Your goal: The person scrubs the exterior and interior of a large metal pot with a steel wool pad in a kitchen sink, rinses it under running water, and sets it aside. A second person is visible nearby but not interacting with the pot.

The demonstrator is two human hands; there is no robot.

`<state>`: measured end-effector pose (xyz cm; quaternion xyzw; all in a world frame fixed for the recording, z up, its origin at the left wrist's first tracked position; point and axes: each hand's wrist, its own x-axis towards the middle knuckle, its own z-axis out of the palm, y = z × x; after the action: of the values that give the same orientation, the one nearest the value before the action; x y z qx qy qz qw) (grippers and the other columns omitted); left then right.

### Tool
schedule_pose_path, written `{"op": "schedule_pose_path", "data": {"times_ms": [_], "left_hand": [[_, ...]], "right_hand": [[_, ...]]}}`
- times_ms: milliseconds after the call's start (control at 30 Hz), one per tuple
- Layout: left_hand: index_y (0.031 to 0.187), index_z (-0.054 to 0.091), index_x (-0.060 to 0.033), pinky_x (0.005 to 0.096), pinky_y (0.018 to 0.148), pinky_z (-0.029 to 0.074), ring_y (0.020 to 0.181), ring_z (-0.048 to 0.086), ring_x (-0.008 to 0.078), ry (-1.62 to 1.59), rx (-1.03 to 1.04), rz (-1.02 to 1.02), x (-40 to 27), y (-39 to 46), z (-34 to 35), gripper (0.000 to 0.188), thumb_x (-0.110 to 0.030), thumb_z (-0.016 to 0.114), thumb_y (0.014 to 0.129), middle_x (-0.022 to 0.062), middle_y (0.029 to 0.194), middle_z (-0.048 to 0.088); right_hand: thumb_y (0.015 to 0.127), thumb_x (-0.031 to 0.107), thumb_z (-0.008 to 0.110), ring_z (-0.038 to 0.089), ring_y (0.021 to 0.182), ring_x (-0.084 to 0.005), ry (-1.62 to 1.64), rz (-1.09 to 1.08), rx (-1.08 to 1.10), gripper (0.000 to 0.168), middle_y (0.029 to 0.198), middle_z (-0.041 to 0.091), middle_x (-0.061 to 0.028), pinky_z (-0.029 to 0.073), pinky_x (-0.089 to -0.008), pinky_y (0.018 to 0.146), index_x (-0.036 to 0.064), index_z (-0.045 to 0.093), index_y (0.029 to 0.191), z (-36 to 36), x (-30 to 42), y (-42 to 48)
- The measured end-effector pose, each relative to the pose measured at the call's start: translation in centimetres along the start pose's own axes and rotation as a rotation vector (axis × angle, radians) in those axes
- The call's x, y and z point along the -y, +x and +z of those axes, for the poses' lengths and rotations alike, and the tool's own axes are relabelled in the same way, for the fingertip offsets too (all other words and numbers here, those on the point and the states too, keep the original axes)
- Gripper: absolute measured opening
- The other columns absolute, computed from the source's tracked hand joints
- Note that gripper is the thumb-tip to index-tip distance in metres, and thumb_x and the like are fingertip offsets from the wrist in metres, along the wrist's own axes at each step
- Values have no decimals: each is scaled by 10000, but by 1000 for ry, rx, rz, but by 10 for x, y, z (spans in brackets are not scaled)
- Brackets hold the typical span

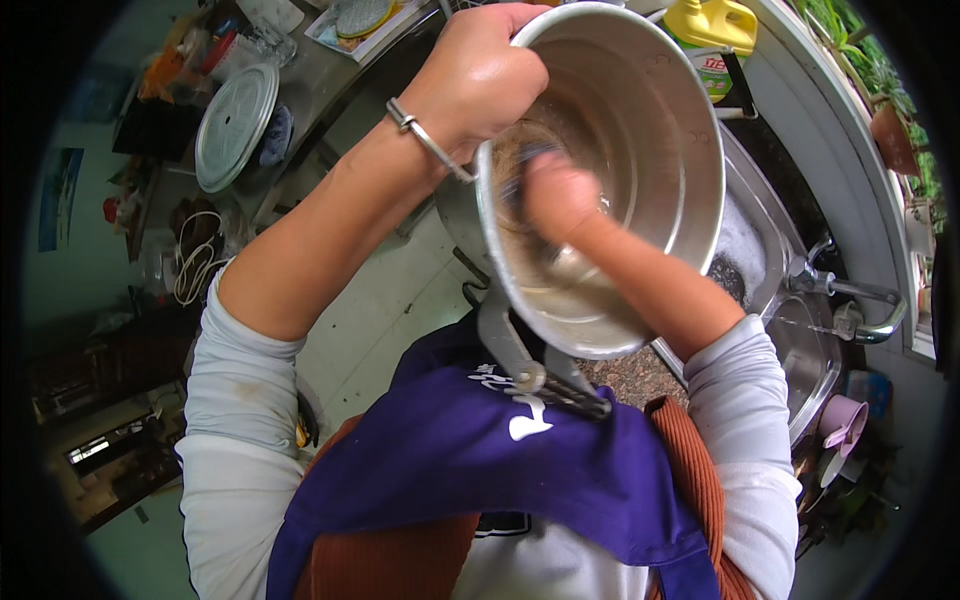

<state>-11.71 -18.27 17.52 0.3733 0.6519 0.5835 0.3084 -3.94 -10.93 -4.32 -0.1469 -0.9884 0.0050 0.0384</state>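
A large, deep aluminium pot is tilted with its mouth towards me, above the edge of the sink. My left hand is closed on the pot's rim at the upper left; a metal bangle is on that wrist. Inside the pot is my right hand, blurred, holding a dark scrubbing pad against the inner wall. Brownish, wet residue lies around the pad. A metal bracket with a dark handle hangs from the pot's near side, in front of my purple apron.
Right of the pot is a steel sink with suds and a running tap. A yellow detergent jug stands behind. A round metal lid is on the left counter; a pink cup sits at the right.
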Motion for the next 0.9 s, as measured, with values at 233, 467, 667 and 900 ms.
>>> {"op": "schedule_pose_path", "data": {"times_ms": [233,467,667,900], "left_hand": [[1231,517,47,269,871,459,956,595,165,100,-19,-17,17,-5,-6,609,89,401,634,108,1073,614],[1215,504,77,278,866,468,971,599,185,-4,-104,-94,45,-10,0,598,127,390,630,133,1089,605],[1136,576,59,269,806,475,877,612,172,-130,-228,-110,72,-12,12,525,131,452,631,123,960,656],[1190,515,57,296,881,445,985,598,212,-62,-363,-130,120,-48,10,542,104,451,654,162,1049,629]], "right_hand": [[774,154,562,658,749,-246,291,317,114,202,870,642,-138,537,-341,565,4,596,905,-16,-48,24],[772,143,544,646,700,-247,-40,-72,90,250,837,630,-113,526,-351,534,-17,556,963,-8,-21,9],[814,132,522,622,932,-332,12,155,329,436,1054,577,-229,536,-392,711,-82,472,1190,20,-73,11],[808,114,481,612,890,-331,-128,-433,552,419,1041,591,-265,538,-383,690,-158,508,1126,-10,-8,-46]]}}
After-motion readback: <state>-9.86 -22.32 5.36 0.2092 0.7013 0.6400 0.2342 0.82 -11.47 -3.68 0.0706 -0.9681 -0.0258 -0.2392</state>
